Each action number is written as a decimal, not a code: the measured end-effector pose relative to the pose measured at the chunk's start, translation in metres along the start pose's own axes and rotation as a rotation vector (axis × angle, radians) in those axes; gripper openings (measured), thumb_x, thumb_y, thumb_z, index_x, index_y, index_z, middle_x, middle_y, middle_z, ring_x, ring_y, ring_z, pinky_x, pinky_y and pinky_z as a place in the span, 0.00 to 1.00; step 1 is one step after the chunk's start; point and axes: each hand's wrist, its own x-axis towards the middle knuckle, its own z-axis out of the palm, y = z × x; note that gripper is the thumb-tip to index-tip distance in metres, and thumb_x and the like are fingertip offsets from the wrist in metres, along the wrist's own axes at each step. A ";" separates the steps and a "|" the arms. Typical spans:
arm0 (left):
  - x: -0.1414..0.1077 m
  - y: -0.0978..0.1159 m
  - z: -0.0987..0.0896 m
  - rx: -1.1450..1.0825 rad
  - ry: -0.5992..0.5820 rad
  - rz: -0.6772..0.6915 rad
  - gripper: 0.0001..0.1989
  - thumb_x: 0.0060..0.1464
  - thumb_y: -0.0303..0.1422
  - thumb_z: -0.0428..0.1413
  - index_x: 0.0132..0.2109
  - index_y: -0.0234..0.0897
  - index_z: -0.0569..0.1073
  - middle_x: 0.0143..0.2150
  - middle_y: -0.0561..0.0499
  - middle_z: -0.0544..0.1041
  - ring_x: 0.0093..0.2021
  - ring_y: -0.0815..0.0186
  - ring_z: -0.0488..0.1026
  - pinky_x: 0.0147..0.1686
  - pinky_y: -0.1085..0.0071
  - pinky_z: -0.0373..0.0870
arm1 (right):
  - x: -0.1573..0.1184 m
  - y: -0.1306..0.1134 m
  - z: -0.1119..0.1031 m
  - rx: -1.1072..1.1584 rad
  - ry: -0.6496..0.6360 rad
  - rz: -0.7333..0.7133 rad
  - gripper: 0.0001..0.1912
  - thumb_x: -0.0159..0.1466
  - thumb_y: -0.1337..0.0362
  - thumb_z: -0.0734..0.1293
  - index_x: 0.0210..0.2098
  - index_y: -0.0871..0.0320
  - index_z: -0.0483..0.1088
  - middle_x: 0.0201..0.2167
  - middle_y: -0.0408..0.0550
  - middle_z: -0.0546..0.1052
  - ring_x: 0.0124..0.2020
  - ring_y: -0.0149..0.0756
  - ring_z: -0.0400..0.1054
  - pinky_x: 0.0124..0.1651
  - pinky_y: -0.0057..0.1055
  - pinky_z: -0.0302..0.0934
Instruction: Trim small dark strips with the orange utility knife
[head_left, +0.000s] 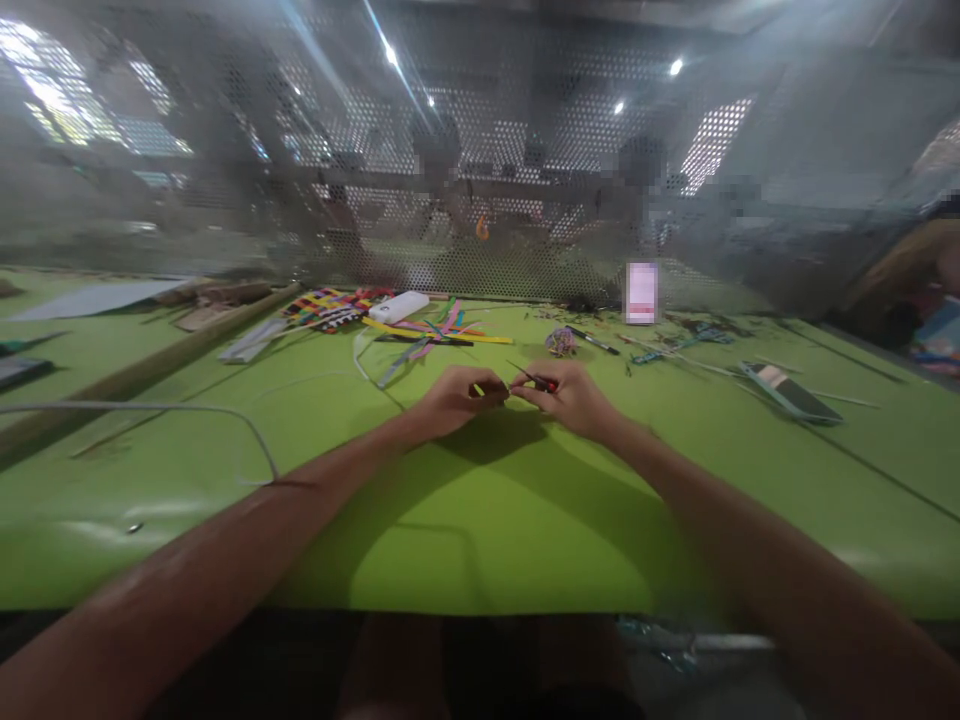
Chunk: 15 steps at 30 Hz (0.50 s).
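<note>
A: Where were the hands?

B: Midway along the counter (487, 560), between its near and far edges. The left hand (466, 400) and right hand (574, 398) met at the fingertips.

A: Were they holding anything?

B: The left grip was narrow, apparently pinching a small pale piece (508, 388). The right grip was closed around a red-and-black tool (549, 384), its thin end slanting toward the far edge. I judged the fingertips were brought together to steady so small a piece.

A: And toward the far edge?

B: Coloured strips (435, 335) lay crossed beyond the left hand, near a white box (400, 305). A tangled ball (560, 342) and a black pen (592, 340) lay beyond the right, probably put there to be within reach. A lit screen (641, 293) stood upright by the far edge, perhaps angled for reading.

A: What couldn't you make out?

B: The fingers covered most of the piece and the tool's handle, so I couldn't name either. The lit screen was blurred out, shapes behind the mesh screen (487, 262) were murky, and the picture's sides cut off the counter's left and right ends.
</note>
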 end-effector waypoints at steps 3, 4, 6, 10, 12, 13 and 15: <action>-0.001 -0.001 0.000 -0.033 -0.017 -0.008 0.15 0.58 0.43 0.60 0.37 0.34 0.80 0.34 0.46 0.83 0.33 0.66 0.75 0.34 0.71 0.68 | 0.000 0.000 0.000 -0.007 0.000 -0.002 0.15 0.70 0.55 0.69 0.35 0.59 0.80 0.29 0.47 0.78 0.28 0.31 0.63 0.33 0.29 0.54; -0.001 -0.003 0.000 -0.045 -0.022 -0.012 0.15 0.58 0.43 0.60 0.37 0.34 0.79 0.34 0.46 0.83 0.33 0.66 0.75 0.35 0.71 0.68 | 0.000 0.000 0.000 -0.007 0.005 -0.001 0.14 0.69 0.56 0.69 0.35 0.60 0.80 0.29 0.47 0.78 0.27 0.31 0.63 0.33 0.29 0.55; 0.000 -0.007 -0.001 -0.044 -0.016 -0.025 0.15 0.57 0.43 0.59 0.36 0.34 0.78 0.33 0.47 0.81 0.32 0.66 0.74 0.34 0.71 0.68 | 0.000 0.002 -0.001 0.000 0.021 0.015 0.12 0.69 0.59 0.69 0.35 0.60 0.79 0.28 0.46 0.77 0.27 0.31 0.63 0.33 0.29 0.55; 0.004 -0.007 -0.011 0.175 -0.009 -0.024 0.14 0.58 0.43 0.59 0.36 0.35 0.75 0.29 0.51 0.76 0.29 0.67 0.68 0.31 0.71 0.61 | 0.001 0.012 -0.002 -0.005 0.043 0.065 0.11 0.70 0.60 0.68 0.36 0.61 0.79 0.29 0.47 0.79 0.29 0.33 0.66 0.35 0.30 0.57; 0.003 0.006 -0.020 0.355 0.016 -0.003 0.14 0.58 0.44 0.60 0.40 0.35 0.74 0.27 0.54 0.72 0.28 0.67 0.66 0.30 0.70 0.57 | 0.003 0.018 -0.002 -0.028 0.048 0.075 0.11 0.70 0.61 0.67 0.36 0.60 0.79 0.31 0.49 0.80 0.30 0.34 0.69 0.37 0.30 0.58; 0.000 0.018 -0.024 0.449 0.045 0.001 0.14 0.58 0.43 0.60 0.39 0.35 0.73 0.26 0.55 0.70 0.27 0.67 0.64 0.29 0.70 0.55 | 0.003 0.022 -0.002 -0.041 0.056 0.083 0.11 0.69 0.61 0.67 0.37 0.60 0.79 0.31 0.49 0.81 0.31 0.35 0.69 0.37 0.31 0.59; -0.016 0.048 -0.030 0.568 -0.035 0.014 0.11 0.61 0.41 0.59 0.37 0.37 0.72 0.28 0.53 0.72 0.28 0.67 0.64 0.30 0.69 0.55 | 0.005 0.027 -0.002 -0.066 0.083 0.116 0.10 0.69 0.63 0.66 0.36 0.60 0.79 0.30 0.48 0.80 0.30 0.35 0.69 0.37 0.31 0.58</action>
